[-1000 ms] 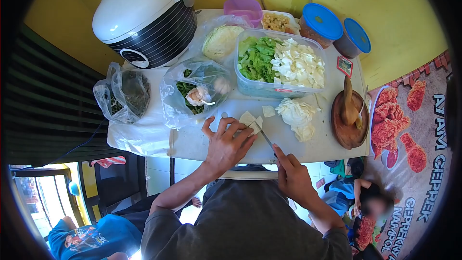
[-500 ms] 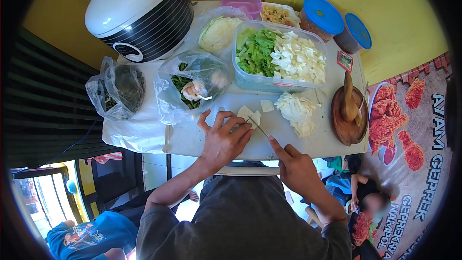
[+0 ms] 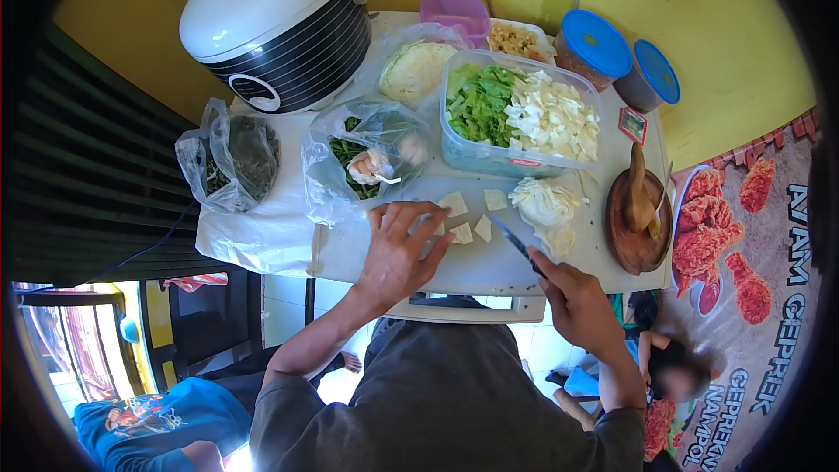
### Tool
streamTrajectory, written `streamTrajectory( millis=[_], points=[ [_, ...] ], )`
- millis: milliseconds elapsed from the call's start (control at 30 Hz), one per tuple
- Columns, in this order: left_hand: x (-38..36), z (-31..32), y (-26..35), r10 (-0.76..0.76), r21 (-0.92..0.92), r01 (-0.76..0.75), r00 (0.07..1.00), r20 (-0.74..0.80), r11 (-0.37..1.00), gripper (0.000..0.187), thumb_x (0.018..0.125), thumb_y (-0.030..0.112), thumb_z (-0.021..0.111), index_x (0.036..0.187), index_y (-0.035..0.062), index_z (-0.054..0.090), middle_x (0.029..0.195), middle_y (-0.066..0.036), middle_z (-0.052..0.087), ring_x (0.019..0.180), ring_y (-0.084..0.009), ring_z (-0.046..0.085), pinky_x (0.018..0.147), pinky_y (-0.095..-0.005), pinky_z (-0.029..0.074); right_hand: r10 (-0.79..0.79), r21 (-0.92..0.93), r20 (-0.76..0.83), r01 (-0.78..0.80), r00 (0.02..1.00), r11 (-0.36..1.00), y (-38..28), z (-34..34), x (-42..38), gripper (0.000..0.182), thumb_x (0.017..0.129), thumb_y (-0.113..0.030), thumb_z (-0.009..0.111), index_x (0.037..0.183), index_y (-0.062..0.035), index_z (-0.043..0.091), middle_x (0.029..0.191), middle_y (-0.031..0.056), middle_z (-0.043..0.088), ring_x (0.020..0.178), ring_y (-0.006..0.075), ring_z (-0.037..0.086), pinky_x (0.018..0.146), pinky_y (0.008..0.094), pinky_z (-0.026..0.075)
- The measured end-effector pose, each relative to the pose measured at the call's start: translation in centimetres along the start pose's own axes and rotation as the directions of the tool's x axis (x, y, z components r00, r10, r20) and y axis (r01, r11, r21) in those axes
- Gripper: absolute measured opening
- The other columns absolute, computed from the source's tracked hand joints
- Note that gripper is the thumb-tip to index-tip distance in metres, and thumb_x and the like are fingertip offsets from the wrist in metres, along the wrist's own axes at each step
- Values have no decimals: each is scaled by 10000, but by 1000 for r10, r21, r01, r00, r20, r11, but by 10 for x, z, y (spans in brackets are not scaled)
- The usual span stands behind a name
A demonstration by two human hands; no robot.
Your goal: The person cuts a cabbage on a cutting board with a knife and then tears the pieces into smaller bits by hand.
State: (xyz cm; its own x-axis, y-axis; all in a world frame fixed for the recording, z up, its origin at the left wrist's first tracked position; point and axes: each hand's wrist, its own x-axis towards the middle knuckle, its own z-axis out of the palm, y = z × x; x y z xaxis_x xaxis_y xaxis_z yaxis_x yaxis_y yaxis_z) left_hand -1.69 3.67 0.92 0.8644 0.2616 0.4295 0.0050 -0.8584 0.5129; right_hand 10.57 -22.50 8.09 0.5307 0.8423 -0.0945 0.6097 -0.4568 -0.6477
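Note:
Several pale cut cabbage pieces [image 3: 461, 232] lie flat on the white table near its front edge. My left hand [image 3: 399, 249] rests over the leftmost pieces, fingertips down; whether it pinches one is hidden. In my right hand [image 3: 572, 301] is a knife [image 3: 517, 243], its blade pointing up and left, apart from the pieces. A partly peeled cabbage chunk [image 3: 546, 204] sits to the right of them. Behind stands a clear container [image 3: 524, 162] with green leaves [image 3: 482, 105] and chopped white cabbage [image 3: 552, 115].
A rice cooker [image 3: 280, 35], bags of greens [image 3: 232, 162] and garlic [image 3: 370, 166], and a half cabbage [image 3: 417, 70] stand left and behind. At right are a mortar [image 3: 634, 240] with a pestle [image 3: 639, 192] and blue-lidded tubs [image 3: 596, 42]. Two people are below the table.
The knife has lifted off the cabbage and moved right with my right hand. The pieces lie more spread apart. My left hand has shifted slightly, and the whole view has shifted.

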Motion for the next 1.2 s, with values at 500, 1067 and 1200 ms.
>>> streamTrajectory(
  millis=[500,1067,1200],
  points=[
    [20,16,-3,-95,103,94,995,8,990,217,890,175,752,1098,114,747,1054,-61,664,1008,-251,608,892,-456,415,36,4,-41,-36,999,999,8,23,17,558,941,48,562,1483,-73,511,944,231,672,789,386,670,755,443,533],
    [41,32,5,-41,19,38,988,148,999,185,865,218,775,1025,134,732,1053,1,673,1078,-212,568,994,-486,284,56,47,-83,-52,995,998,13,24,12,530,948,53,556,1469,-35,505,977,257,682,841,402,681,798,433,534],
    [40,36,3,13,58,-25,981,193,998,195,879,193,762,1054,136,696,1019,11,674,1067,-217,576,999,-496,280,55,48,-99,-51,994,998,16,25,12,520,948,52,557,1460,-23,508,988,264,681,860,406,686,808,436,534]
  ],
)
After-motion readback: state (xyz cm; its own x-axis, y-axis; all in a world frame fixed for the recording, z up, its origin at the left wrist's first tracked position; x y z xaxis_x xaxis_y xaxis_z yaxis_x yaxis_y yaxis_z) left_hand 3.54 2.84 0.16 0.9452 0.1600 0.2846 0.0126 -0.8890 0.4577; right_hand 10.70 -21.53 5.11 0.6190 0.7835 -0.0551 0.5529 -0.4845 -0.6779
